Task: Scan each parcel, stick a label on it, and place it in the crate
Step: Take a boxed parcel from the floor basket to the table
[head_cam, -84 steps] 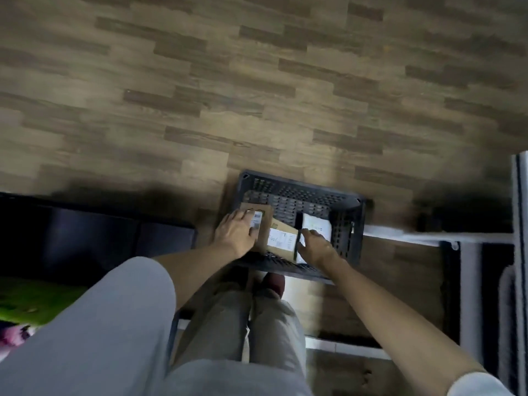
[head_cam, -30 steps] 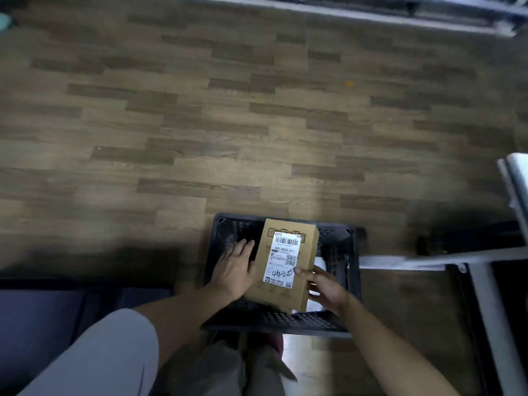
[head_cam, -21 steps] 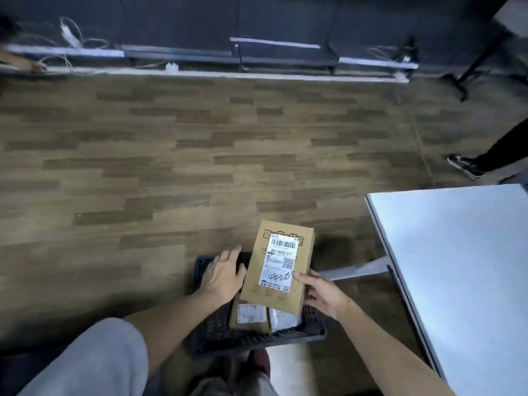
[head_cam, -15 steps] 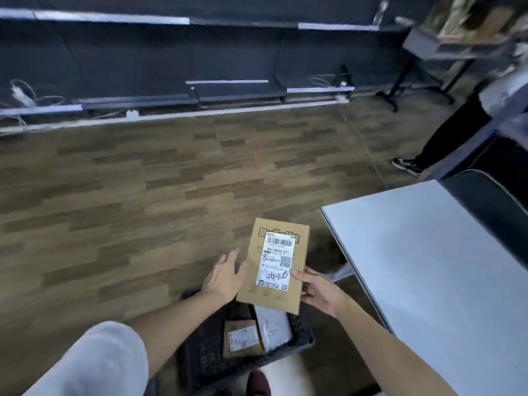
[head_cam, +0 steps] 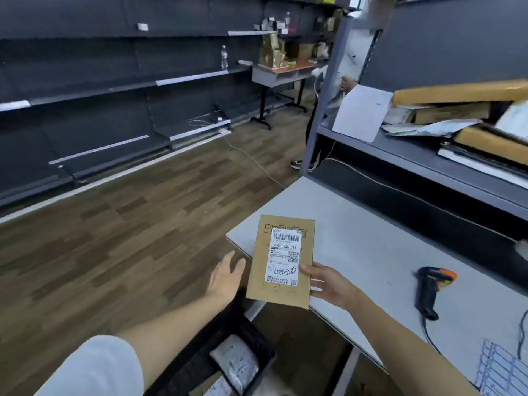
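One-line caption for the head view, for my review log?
Right hand holds a labelled brown parcel over the table edge; left hand open beside it.

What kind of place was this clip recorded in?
Probably a parcel sorting or stock room: a labelled cardboard parcel in hand, a barcode scanner on the white table, and dark shelving.

wood floor (head_cam: pixel 120 224) — dark shelving (head_cam: pixel 114 81)

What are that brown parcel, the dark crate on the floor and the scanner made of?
The parcel looks like matte brown cardboard with a white paper label: flat faces, crisp edges. The crate seems to be black moulded plastic, with a perforated wall. The barcode scanner looks like hard black plastic with an orange, possibly rubbery, trim.
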A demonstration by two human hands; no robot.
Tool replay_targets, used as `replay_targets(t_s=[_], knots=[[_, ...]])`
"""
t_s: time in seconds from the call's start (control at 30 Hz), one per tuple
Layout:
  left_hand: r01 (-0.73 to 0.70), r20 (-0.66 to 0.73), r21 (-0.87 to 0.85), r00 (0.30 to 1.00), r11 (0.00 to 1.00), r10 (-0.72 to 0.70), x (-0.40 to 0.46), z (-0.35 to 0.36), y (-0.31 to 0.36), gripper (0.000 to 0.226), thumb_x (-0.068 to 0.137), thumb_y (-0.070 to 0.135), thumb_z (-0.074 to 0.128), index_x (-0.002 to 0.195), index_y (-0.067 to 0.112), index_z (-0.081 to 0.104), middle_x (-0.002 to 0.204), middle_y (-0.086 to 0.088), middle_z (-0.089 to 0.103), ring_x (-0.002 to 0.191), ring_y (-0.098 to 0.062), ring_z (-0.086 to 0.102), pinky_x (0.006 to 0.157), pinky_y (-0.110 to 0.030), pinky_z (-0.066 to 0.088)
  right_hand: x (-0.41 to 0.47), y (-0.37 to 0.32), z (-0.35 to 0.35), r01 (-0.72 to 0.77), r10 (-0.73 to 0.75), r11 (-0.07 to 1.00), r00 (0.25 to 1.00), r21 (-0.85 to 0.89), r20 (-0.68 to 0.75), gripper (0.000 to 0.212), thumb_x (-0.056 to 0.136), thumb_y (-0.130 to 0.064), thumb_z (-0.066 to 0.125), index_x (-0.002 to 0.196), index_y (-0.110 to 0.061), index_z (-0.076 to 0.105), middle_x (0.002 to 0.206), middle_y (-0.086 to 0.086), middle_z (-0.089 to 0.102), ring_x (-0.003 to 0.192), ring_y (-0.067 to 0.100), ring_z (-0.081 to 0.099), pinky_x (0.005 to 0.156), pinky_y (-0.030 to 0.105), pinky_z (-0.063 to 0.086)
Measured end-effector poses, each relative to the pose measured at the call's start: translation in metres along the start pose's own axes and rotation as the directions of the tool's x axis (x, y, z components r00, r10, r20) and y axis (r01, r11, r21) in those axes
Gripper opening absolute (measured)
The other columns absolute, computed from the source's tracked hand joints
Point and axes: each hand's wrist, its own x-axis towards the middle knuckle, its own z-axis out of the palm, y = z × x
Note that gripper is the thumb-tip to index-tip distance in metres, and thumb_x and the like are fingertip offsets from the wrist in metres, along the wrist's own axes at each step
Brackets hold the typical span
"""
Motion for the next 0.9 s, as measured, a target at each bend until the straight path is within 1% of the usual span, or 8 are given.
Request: replay_targets(t_s=[0.2,0.33,0.53,0.6,0.67,0.73,0.83,0.9], knots=[[-0.077,0.166,-0.044,0.983,0.996,0.083,0.019,0.077,0.077,0.055,0.098,0.050,0.034,0.147,0.029,0.027,0.149,-0.003,0.038,0.137,-0.025,0.035,0.113,-0.039,0.028,-0.022,-0.009,-0.082,0.068,-0.052,0.991,0.989,0.114,-0.138,0.038,0.084,-0.028,0.070,0.120,-0.021,0.063,0.114,0.001,0.071,0.110,0.023,0.063,0.085,0.034,0.052],[-0.114,0.273,-0.048,0.954,0.992,0.123,0.033,0.129,0.120,0.057,0.097,0.051,0.035,0.148,0.028,0.026,0.149,-0.004,0.038,0.137,-0.025,0.036,0.111,-0.039,0.028,-0.031,-0.011,-0.139,0.118,-0.079,0.978,0.973,0.171,-0.219,0.043,0.079,-0.031,0.073,0.120,-0.021,0.064,0.113,0.000,0.071,0.108,0.021,0.065,0.082,0.032,0.054],[-0.108,0.326,-0.064,0.937,0.992,0.123,0.048,0.195,0.172,0.062,0.096,0.052,0.037,0.149,0.022,0.025,0.147,-0.007,0.041,0.135,-0.026,0.039,0.109,-0.039,0.030,-0.042,-0.013,-0.203,0.134,-0.063,0.963,0.956,0.234,-0.288,0.055,0.068,-0.039,0.079,0.118,-0.020,0.065,0.111,0.002,0.072,0.105,0.019,0.066,0.076,0.029,0.056],[-0.106,0.343,-0.067,0.932,0.992,0.122,0.050,0.214,0.185,0.062,0.096,0.053,0.037,0.149,0.021,0.025,0.147,-0.006,0.041,0.134,-0.026,0.040,0.107,-0.038,0.032,-0.048,-0.014,-0.218,0.132,-0.050,0.959,0.950,0.250,-0.309,0.053,0.071,-0.036,0.078,0.118,-0.019,0.064,0.110,0.002,0.073,0.098,0.016,0.070,0.072,0.027,0.056],[-0.107,0.363,-0.070,0.923,0.992,0.126,0.054,0.230,0.197,0.061,0.096,0.053,0.038,0.148,0.021,0.027,0.145,-0.005,0.043,0.133,-0.026,0.041,0.107,-0.038,0.032,-0.053,-0.014,-0.231,0.139,-0.040,0.951,0.941,0.275,-0.336,0.044,0.077,-0.032,0.075,0.118,-0.018,0.065,0.109,0.002,0.073,0.096,0.015,0.071,0.071,0.027,0.057],[-0.101,0.387,-0.090,0.913,0.991,0.128,0.058,0.245,0.207,0.059,0.096,0.052,0.038,0.146,0.022,0.030,0.142,-0.005,0.047,0.129,-0.026,0.045,0.107,-0.039,0.033,-0.056,-0.015,-0.242,0.141,-0.031,0.947,0.935,0.290,-0.353,0.039,0.082,-0.029,0.071,0.118,-0.016,0.065,0.109,0.003,0.073,0.103,0.018,0.068,0.077,0.030,0.056],[-0.081,0.452,-0.147,0.881,0.986,0.140,0.061,0.265,0.215,0.051,0.096,0.050,0.040,0.139,0.024,0.039,0.129,-0.003,0.058,0.117,-0.025,0.055,0.105,-0.043,0.041,-0.058,-0.018,-0.254,0.160,-0.044,0.938,0.935,0.308,-0.353,0.035,0.087,-0.027,0.065,0.120,-0.014,0.064,0.116,0.006,0.070,0.113,0.022,0.062,0.094,0.038,0.051],[-0.075,0.490,-0.196,0.856,0.978,0.164,0.064,0.277,0.219,0.047,0.095,0.047,0.044,0.136,0.024,0.044,0.123,-0.002,0.062,0.113,-0.023,0.058,0.103,-0.045,0.044,-0.059,-0.020,-0.260,0.178,-0.054,0.930,0.932,0.323,-0.358,0.034,0.090,-0.026,0.062,0.122,-0.013,0.063,0.120,0.007,0.068,0.114,0.022,0.061,0.097,0.037,0.050]])
